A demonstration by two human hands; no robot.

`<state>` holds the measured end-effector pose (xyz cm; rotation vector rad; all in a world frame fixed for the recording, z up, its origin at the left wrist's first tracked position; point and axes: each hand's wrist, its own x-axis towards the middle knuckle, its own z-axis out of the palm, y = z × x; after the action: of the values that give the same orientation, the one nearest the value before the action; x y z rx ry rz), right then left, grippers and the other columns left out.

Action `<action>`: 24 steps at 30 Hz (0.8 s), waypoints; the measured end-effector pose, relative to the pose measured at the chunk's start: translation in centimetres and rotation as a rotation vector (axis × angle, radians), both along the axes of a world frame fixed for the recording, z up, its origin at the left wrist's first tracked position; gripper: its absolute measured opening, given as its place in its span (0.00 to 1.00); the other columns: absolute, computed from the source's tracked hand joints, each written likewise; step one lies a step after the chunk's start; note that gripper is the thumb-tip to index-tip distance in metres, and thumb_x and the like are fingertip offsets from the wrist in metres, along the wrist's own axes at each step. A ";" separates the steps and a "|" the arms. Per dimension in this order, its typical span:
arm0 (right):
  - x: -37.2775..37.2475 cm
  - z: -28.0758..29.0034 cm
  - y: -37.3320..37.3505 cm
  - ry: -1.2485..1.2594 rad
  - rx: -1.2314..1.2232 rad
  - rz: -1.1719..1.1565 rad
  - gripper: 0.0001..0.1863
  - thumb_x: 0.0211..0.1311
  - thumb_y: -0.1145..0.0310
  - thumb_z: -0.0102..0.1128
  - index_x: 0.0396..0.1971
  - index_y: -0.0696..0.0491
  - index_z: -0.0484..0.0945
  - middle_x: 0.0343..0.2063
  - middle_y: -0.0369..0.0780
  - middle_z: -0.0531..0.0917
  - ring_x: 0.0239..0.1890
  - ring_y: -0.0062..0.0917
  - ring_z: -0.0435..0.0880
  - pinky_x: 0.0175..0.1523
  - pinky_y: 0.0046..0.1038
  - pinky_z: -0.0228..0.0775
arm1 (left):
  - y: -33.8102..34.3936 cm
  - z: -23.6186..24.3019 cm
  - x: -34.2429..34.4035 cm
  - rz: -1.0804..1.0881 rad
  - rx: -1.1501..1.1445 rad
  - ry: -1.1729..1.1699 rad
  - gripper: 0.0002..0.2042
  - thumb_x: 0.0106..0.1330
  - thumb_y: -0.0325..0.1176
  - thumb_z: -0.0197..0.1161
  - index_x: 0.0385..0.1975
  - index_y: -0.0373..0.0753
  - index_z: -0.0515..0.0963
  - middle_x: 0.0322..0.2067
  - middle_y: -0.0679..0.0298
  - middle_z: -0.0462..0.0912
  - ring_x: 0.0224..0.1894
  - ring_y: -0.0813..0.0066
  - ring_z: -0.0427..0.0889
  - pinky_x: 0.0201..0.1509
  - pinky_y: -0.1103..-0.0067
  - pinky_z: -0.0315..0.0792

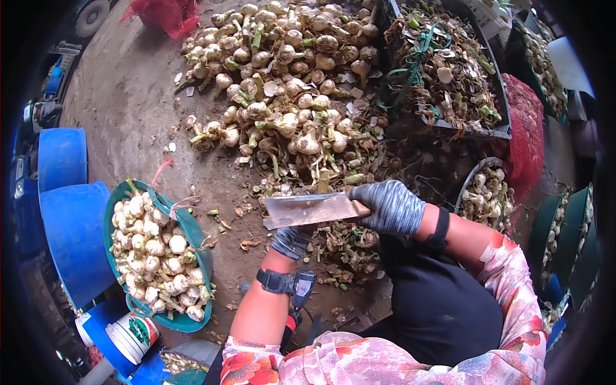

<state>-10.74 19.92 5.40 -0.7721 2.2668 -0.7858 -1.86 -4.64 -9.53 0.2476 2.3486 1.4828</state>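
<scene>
My right hand (389, 206), in a grey knit glove, is closed around the wooden handle of a cleaver (311, 209). The wide blade reaches leftward across the front of my left hand (292, 240), which wears a matching glove. That blade hides the left fingers, so what they hold, if anything, does not show. Just beyond the blade's far edge a greenish stem (325, 181) sticks up. Ahead lies a large heap of garlic bulbs (308, 142), soil-stained, many with stalks. Below the blade, trimmed stalks and roots (346, 250) are piled on the ground.
At left a green basket (204, 256) holds cleaner garlic, beside blue barrels (74, 237). A black crate (504, 131) of trimmings stands far right, near a red mesh sack (525, 141). A round container (463, 192) of garlic sits by my right forearm. Green tubs (564, 244) stand farther right.
</scene>
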 end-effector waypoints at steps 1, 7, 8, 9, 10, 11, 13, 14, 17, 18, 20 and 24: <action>-0.1 0.1 -0.1 0.007 0.001 0.009 0.15 0.55 0.57 0.62 0.39 0.48 0.78 0.29 0.47 0.84 0.36 0.46 0.83 0.40 0.43 0.75 | 0.5 1.2 0.3 -0.051 -0.339 0.173 0.22 0.73 0.44 0.53 0.64 0.47 0.66 0.60 0.61 0.72 0.59 0.67 0.73 0.62 0.70 0.70; -1.0 -4.5 3.3 -0.300 0.114 -0.250 0.18 0.59 0.53 0.63 0.41 0.51 0.80 0.27 0.47 0.83 0.33 0.43 0.84 0.40 0.39 0.76 | 3.0 12.5 -1.2 0.363 0.491 -0.634 0.24 0.63 0.41 0.69 0.58 0.43 0.74 0.50 0.58 0.79 0.52 0.69 0.78 0.55 0.70 0.74; -0.9 -4.4 4.0 -0.271 0.139 -0.274 0.23 0.59 0.49 0.65 0.43 0.53 0.80 0.25 0.46 0.83 0.30 0.38 0.84 0.39 0.36 0.76 | 3.3 13.2 -0.6 0.395 0.477 -0.455 0.20 0.60 0.34 0.71 0.51 0.36 0.78 0.42 0.58 0.83 0.45 0.73 0.81 0.50 0.75 0.76; -0.8 -4.6 3.9 -0.271 0.131 -0.265 0.23 0.59 0.49 0.65 0.43 0.53 0.80 0.25 0.46 0.83 0.30 0.38 0.84 0.39 0.36 0.76 | 2.9 13.5 -0.7 0.404 0.469 -0.451 0.20 0.60 0.34 0.71 0.51 0.36 0.78 0.42 0.58 0.83 0.45 0.73 0.81 0.50 0.75 0.76; -0.7 -4.7 3.8 -0.303 0.007 -0.309 0.25 0.58 0.48 0.67 0.44 0.54 0.80 0.25 0.45 0.83 0.29 0.35 0.83 0.39 0.35 0.75 | 2.5 13.7 -1.2 0.333 0.285 -0.381 0.20 0.61 0.33 0.70 0.52 0.36 0.77 0.43 0.61 0.83 0.45 0.75 0.81 0.50 0.77 0.76; -0.2 -4.0 3.2 -0.349 -0.108 -0.357 0.28 0.57 0.46 0.68 0.45 0.55 0.79 0.25 0.43 0.82 0.29 0.31 0.83 0.39 0.34 0.75 | 2.2 13.5 -0.9 0.258 0.107 -0.328 0.21 0.61 0.32 0.70 0.54 0.36 0.76 0.44 0.63 0.84 0.45 0.76 0.80 0.50 0.79 0.76; -0.2 -0.4 0.6 -0.294 -0.297 -0.321 0.31 0.54 0.44 0.71 0.45 0.56 0.77 0.26 0.41 0.82 0.30 0.23 0.80 0.39 0.31 0.74 | 3.0 13.9 -1.5 0.191 0.074 -0.221 0.27 0.61 0.33 0.69 0.59 0.33 0.69 0.51 0.55 0.79 0.50 0.71 0.79 0.57 0.75 0.73; -0.2 0.3 -0.5 -0.355 -0.390 -0.322 0.29 0.54 0.45 0.72 0.43 0.56 0.78 0.27 0.41 0.82 0.31 0.23 0.80 0.40 0.30 0.74 | 3.5 13.4 -1.7 0.188 0.197 -0.199 0.29 0.61 0.34 0.69 0.61 0.33 0.66 0.50 0.55 0.79 0.50 0.69 0.79 0.57 0.74 0.73; -1.0 -0.9 -1.5 -0.259 -0.422 -0.292 0.22 0.55 0.50 0.72 0.36 0.54 0.80 0.25 0.36 0.82 0.26 0.21 0.79 0.34 0.28 0.73 | 3.4 12.0 -1.1 0.277 0.199 0.172 0.34 0.60 0.36 0.71 0.63 0.34 0.61 0.48 0.55 0.78 0.48 0.67 0.80 0.56 0.76 0.74; -1.1 -1.4 -1.0 -0.439 -0.463 -0.383 0.20 0.56 0.51 0.71 0.35 0.53 0.80 0.22 0.33 0.80 0.23 0.18 0.76 0.29 0.25 0.70 | 3.3 14.1 -0.9 0.359 0.476 -0.225 0.36 0.59 0.39 0.72 0.63 0.35 0.61 0.51 0.56 0.76 0.50 0.69 0.78 0.56 0.76 0.74; -1.0 -2.3 -0.8 -0.620 -0.530 -0.462 0.18 0.58 0.51 0.70 0.36 0.51 0.81 0.18 0.30 0.76 0.17 0.13 0.70 0.22 0.20 0.63 | 3.5 12.6 -0.5 0.443 0.679 -0.277 0.37 0.58 0.41 0.72 0.64 0.36 0.61 0.53 0.58 0.74 0.54 0.68 0.76 0.61 0.74 0.70; 0.0 -2.5 -1.0 -1.117 -0.573 -0.624 0.16 0.62 0.53 0.67 0.40 0.50 0.80 0.14 0.27 0.72 0.12 0.12 0.64 0.18 0.18 0.55 | 4.6 10.9 -0.9 0.624 1.049 -0.349 0.37 0.58 0.41 0.73 0.65 0.39 0.61 0.56 0.62 0.74 0.60 0.66 0.73 0.66 0.71 0.66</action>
<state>-10.78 18.96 2.91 0.2286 1.2098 -1.6609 -2.81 0.00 1.39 -0.5094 1.2190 2.6696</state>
